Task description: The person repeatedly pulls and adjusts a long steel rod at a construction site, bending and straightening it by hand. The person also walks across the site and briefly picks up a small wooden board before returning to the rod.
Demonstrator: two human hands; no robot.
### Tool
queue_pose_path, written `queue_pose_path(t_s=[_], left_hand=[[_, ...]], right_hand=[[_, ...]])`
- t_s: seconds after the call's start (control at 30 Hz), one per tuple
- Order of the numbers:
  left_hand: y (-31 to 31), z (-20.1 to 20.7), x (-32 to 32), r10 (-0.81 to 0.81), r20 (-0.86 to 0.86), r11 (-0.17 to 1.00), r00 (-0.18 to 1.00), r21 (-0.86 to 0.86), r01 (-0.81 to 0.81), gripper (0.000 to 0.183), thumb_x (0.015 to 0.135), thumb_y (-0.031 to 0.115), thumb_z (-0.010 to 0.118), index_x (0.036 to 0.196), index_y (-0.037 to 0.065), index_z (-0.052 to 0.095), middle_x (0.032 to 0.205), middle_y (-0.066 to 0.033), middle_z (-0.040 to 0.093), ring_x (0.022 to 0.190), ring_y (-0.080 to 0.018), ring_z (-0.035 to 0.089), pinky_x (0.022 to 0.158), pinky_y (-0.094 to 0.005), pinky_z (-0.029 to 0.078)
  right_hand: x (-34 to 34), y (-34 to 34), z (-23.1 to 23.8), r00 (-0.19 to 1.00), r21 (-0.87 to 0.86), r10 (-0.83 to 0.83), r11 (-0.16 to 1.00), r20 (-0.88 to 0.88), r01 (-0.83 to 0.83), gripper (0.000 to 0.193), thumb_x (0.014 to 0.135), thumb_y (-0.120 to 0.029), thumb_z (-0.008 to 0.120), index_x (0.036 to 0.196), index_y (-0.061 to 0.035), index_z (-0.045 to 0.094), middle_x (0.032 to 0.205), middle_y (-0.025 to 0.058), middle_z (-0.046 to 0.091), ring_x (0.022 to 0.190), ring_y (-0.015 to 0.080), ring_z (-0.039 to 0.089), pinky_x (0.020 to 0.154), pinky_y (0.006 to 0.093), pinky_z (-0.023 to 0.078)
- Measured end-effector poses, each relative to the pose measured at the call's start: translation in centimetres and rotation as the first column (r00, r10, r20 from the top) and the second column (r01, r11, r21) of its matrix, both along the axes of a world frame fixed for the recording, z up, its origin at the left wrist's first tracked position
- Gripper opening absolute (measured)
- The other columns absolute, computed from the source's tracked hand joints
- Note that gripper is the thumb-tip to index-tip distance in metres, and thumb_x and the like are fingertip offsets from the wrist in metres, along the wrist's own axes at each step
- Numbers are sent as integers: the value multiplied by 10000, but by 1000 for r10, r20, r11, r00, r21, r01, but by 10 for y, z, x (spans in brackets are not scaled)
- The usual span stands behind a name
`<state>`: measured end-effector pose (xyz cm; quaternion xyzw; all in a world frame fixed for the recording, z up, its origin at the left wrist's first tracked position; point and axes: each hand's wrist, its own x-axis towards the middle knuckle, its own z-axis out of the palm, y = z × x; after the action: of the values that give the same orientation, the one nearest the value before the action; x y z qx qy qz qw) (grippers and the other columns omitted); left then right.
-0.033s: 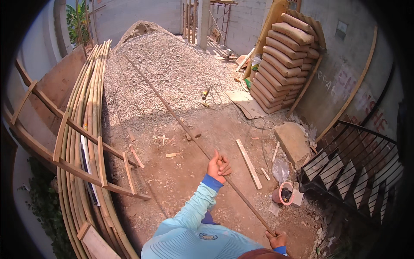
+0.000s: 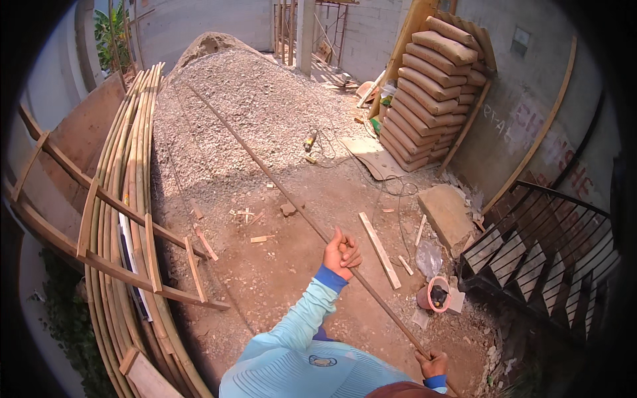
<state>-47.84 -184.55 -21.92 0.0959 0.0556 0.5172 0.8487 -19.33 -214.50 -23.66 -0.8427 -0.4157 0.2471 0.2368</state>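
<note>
Sunlit gravel (image 2: pixel 232 119) backs the dirt yard (image 2: pixel 312 192), and across it slants a long, thin rod (image 2: pixel 279 186): left hand (image 2: pixel 342 253) curled round it out front, right hand (image 2: pixel 432 365) gripping lower down, well apart, presumably to steady such length.

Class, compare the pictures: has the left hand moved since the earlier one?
Yes, slightly rightward in the view: the left hand now appears closer to the pale plank on its right.

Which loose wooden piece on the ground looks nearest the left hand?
The long pale batten right of the left hand; the wooden scraps look shorter and farther away.
</note>
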Motion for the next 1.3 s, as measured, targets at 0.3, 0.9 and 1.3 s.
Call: queue_pose_path(t_s=[0.3,0.9,1.3], left_hand=[[83,68,112,-182,38,980,983,83,179,548,1004,467,382,676,56,537,431,17,355,306,-59,260,344,-209,198],[236,108,391,-297,79,940,952,200,277,552,996,512,346,760,65,569,466,45,342,355,-44,259,367,-202,208],[340,158,529,-359,79,932,930,82,353,833,720,893,298,767,84,491,485,51,296,360,-64,239,391,-227,200]], right_hand=[[60,51,39,946,103,-258,965,195,242,442,720,-190,810,510,-12,464,478,19,300,499,80,308,424,333,271],[266,168,72,945,226,-315,917,-93,328,424,718,-156,782,478,-30,456,471,-41,348,468,68,316,415,309,237],[379,254,113,942,354,-334,879,-22,320,555,848,-422,671,514,-63,411,470,-32,319,476,83,241,464,320,149]])
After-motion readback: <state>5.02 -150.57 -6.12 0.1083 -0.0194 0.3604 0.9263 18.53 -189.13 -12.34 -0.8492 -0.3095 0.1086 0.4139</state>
